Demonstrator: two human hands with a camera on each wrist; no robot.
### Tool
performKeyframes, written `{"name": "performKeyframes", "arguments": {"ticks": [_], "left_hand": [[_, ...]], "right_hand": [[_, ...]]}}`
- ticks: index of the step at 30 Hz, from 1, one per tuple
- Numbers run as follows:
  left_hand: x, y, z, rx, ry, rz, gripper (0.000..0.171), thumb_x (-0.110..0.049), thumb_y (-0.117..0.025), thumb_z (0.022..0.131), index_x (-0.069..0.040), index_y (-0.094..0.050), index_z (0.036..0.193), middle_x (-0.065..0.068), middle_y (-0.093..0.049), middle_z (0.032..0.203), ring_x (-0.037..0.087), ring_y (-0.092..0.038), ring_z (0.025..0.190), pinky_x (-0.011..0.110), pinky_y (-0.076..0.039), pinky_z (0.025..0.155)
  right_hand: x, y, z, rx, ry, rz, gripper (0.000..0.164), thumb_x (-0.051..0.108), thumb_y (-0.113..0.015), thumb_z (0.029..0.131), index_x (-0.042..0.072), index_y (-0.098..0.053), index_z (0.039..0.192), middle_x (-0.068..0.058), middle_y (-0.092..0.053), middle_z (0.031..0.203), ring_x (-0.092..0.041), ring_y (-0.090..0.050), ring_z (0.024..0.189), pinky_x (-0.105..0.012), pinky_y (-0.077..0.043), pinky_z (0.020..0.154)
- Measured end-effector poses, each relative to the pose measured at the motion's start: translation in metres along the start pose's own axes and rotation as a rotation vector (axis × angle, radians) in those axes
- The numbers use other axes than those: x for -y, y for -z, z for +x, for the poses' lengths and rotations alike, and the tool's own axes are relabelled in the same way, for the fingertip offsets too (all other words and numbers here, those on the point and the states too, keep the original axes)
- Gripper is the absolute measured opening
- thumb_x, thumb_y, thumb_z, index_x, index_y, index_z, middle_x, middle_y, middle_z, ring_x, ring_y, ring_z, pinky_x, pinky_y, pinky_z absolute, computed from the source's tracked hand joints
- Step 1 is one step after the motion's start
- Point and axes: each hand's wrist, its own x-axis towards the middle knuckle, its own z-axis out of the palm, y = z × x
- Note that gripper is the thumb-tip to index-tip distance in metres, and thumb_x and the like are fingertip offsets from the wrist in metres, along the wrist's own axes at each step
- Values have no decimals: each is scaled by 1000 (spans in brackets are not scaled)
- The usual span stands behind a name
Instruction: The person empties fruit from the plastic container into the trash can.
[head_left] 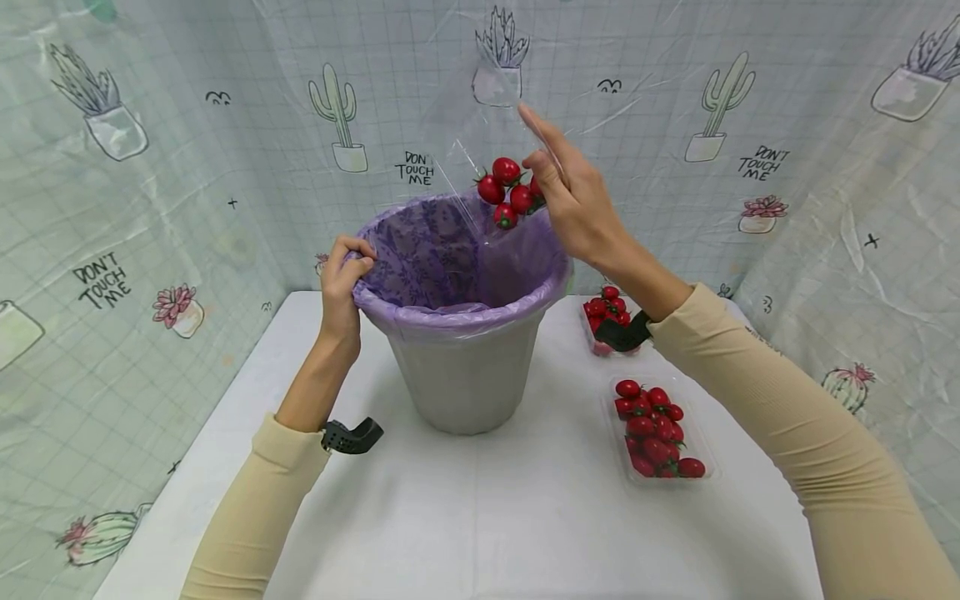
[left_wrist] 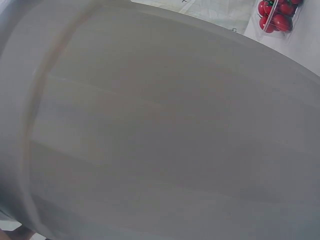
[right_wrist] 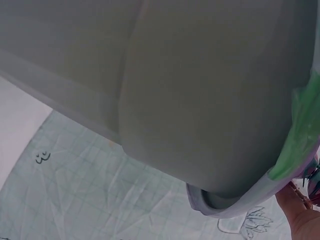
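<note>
Up over the mouth of the bin, there it is: a clear plastic container (head_left: pixel 495 142), tilted, with bright red cherry tomatoes (head_left: pixel 521 198) clustered low against it; whether every one sits inside, I can't tell. The right hand (head_left: pixel 573 196) has it at the edge, thumb and fingers pinching the plastic, the index finger reaching along the side.

Directly below, the pale grey bin (head_left: pixel 468 375) stands upright, lined with a purple lace-patterned bag (head_left: pixel 480 320) folded out over the rim. The left hand (head_left: pixel 347 279) grips that rim on its own side, fingers curled over the bag.

Across to the right, two more packs: a clear tray (head_left: pixel 697 433) loaded with cherry tomatoes in front, and a second tomato pack (head_left: pixel 602 344) behind it, partly covered by the right arm and its black wrist mount (head_left: pixel 624 332).

All of it on a white table (head_left: pixel 480 517), and around that, pale gridded sheeting (head_left: pixel 225 167) printed with potted cacti and "DON'T TOUCH ME". Beige sleeves (head_left: pixel 247 500) on both arms; the left wrist view is nearly all bin wall.
</note>
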Motion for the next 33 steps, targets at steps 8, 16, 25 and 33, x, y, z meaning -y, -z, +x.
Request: {"name": "performKeyframes", "arguments": {"ticks": [8,16,25,33], "left_hand": [[0,1,-1,-10,11,-12,14,-12,-47,88,-20,-58,89,-6,-52,93,13,-44,84,29,-34,82],[-2,0,-1,-12,11,1,14,-13,-47,87,-21,-58,88,-6,-53,93,13,-45,84,28,-35,82],[0,-1,0,-15,-9,-21,14,-12,-47,87,-20,-58,88,-6,-54,93,13,-47,89,28,-35,85],[-1,-2,-1,-12,-8,-26,14,-12,-47,87,-20,-58,88,-6,-54,94,14,-46,90,29,-34,87]], "right_hand": [[1,0,1,-2,13,-8,52,20,-41,111,29,-34,162,8,-41,164,-21,-60,127,-38,-41,114],[0,0,-1,3,59,-25,51,24,-41,111,30,-34,162,9,-39,165,-18,-60,127,-32,-38,119],[-2,1,-2,-8,63,-36,51,26,-42,111,33,-35,161,13,-40,164,-15,-59,125,-24,-37,117],[-3,1,-3,-8,57,-51,50,29,-41,111,34,-35,161,9,-44,160,-17,-59,125,-34,-43,112]]}}
